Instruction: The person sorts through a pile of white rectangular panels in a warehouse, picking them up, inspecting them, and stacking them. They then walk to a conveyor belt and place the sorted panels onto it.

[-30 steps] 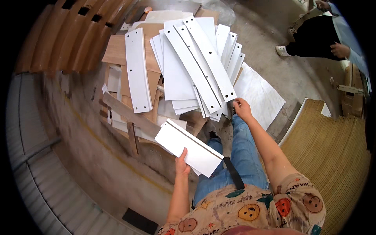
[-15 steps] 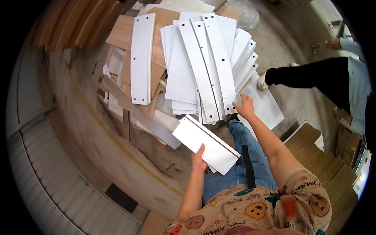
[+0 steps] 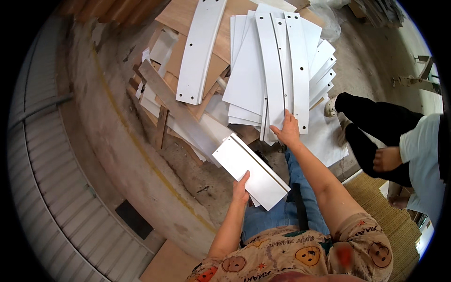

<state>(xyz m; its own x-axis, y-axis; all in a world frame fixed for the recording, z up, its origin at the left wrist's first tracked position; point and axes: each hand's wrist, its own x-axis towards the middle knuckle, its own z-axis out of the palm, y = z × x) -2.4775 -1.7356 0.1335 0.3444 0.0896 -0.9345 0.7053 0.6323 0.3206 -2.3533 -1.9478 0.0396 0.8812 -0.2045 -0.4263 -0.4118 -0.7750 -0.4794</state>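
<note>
My left hand (image 3: 240,190) is closed on the edge of a short white grooved board (image 3: 253,171), thumb lying on its face. A second board's edge shows beneath it, so it may be a small stack. My right hand (image 3: 287,130) rests, fingers spread, over the near end of a long white drilled board (image 3: 272,61) on the pile. Beside that one lies another long white drilled board (image 3: 297,70). White panels (image 3: 246,70) are fanned out under both. To the left, a further white drilled board (image 3: 199,51) lies by itself on brown sheets.
Brown wooden sheets (image 3: 174,23) and a long grey-white strip (image 3: 181,105) lie left of the pile. A person in black trousers (image 3: 376,115) stands at the right. Stacked cardboard (image 3: 376,211) is at my right side, a ribbed metal shutter (image 3: 61,188) at far left.
The view has shifted, so the pile sits further right and higher. My right hand has moved from beside the right board onto the near end of the neighbouring one. The other person has come nearer.
</note>
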